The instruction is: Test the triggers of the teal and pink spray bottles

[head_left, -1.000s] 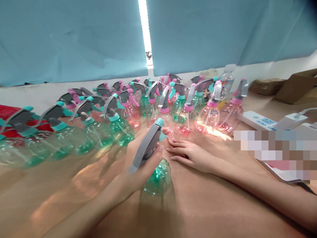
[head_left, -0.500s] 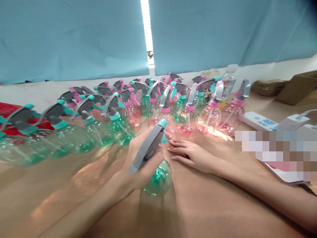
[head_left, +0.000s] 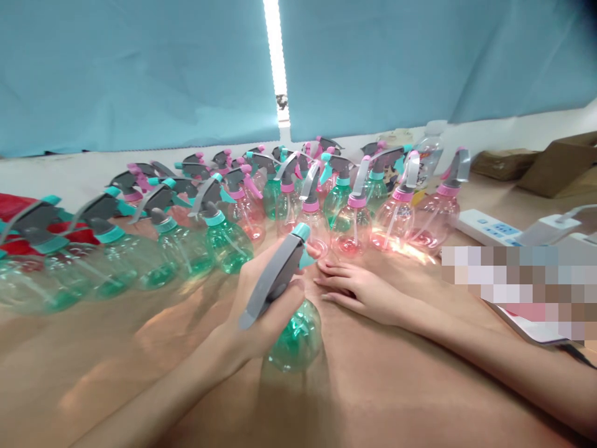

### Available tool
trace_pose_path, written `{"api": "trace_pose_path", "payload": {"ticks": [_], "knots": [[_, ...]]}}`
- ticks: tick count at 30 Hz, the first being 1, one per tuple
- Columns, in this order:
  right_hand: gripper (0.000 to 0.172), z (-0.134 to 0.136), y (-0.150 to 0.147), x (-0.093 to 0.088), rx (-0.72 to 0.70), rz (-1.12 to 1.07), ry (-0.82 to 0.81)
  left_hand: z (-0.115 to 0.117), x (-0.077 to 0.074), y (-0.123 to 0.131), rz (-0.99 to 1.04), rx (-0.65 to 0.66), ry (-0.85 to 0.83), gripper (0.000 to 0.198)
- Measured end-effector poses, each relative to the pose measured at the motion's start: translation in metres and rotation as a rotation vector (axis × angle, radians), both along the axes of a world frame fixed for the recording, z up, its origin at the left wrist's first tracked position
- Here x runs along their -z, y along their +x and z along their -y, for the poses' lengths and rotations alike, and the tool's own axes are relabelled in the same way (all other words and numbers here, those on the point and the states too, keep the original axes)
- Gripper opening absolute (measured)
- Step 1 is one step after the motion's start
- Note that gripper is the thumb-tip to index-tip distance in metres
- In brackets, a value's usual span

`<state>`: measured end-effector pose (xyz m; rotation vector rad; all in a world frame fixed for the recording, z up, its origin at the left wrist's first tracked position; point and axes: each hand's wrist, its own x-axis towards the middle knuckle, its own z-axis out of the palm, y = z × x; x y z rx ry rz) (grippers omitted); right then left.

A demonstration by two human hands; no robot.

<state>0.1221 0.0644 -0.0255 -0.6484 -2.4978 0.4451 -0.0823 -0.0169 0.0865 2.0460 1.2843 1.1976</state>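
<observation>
My left hand (head_left: 265, 298) is wrapped round the neck of a green spray bottle (head_left: 297, 342), whose grey trigger head with a teal nozzle points away to the upper right. The bottle stands on the brown table (head_left: 392, 398); its collar is hidden behind my fingers. To its right, my right hand (head_left: 359, 289) lies flat on the table, fingers stretched towards the bottle and holding nothing. Just beyond my hands stand a pink spray bottle (head_left: 346, 239) and another green spray bottle (head_left: 228, 246).
Several more green and pink spray bottles (head_left: 161, 264) stand in rows across the back and left. On the right are a white power strip (head_left: 487, 227) with a plugged-in charger, a cardboard box (head_left: 557, 165) and a clear plastic bottle (head_left: 430, 149). Red material (head_left: 16, 208) lies far left.
The held spray bottle's head has shifted very slightly left with my left hand. My right hand stays in place on the table.
</observation>
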Motion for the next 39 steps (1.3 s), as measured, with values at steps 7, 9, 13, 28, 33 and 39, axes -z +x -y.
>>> {"api": "trace_pose_path", "payload": {"ticks": [7, 9, 13, 28, 33, 39], "knots": [[0.034, -0.0004, 0.0003, 0.0003, 0.001, -0.001, 0.001, 0.0048, -0.0007, 0.0044, 0.075, -0.061, -0.047, 0.015], [0.034, -0.0002, 0.0004, 0.0003, 0.0, -0.011, -0.004, 0.0049, 0.0003, 0.0045, 0.083, -0.053, -0.062, 0.017], [0.034, -0.0001, 0.0006, 0.0004, -0.002, -0.014, -0.008, 0.0038, 0.0011, 0.0048, 0.1, -0.047, -0.075, 0.017], [0.033, 0.0007, -0.0001, -0.0028, -0.009, -0.016, -0.005, 0.0026, 0.0003, 0.0042, 0.041, -0.031, -0.032, 0.025], [0.033, 0.0002, -0.0003, -0.0014, -0.005, -0.03, 0.005, 0.0026, -0.0001, 0.0044, 0.04, -0.039, -0.047, 0.013], [0.031, 0.0002, -0.0002, -0.0008, -0.004, -0.025, 0.0, 0.0023, -0.0008, 0.0046, 0.046, -0.032, -0.05, 0.009]]}}
